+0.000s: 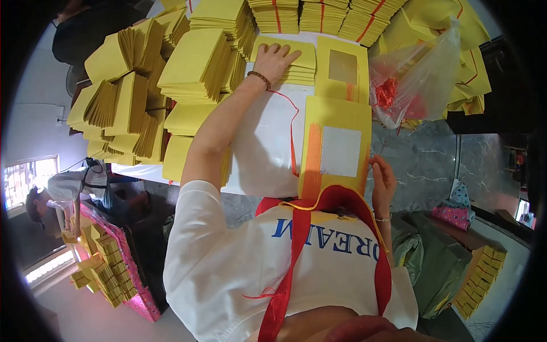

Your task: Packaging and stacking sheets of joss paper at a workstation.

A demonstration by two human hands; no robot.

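Observation:
My left hand (274,64) lies with spread fingers on top of a stack of yellow paper (302,57) at the table's far side. A red string (295,128) runs loosely down the white tabletop below that wrist. In front of me is a yellow sheet (342,114) with an orange stripe and a pale rectangle; a similar yellow sheet (361,62) lies just beyond it. My right hand (384,181) is beside the near sheet's right edge, past the table. Its fingers are curled together, and a thin reddish strand shows above them; what they hold is too small to make out.
Yellow paper stacks (194,65) crowd the table's left, with red-tied bundles (322,17) along the back. A clear plastic bag (419,80) holding red material hangs at the right. Another person (74,185) is at the left near a pink-covered table (145,302) with yellow bundles.

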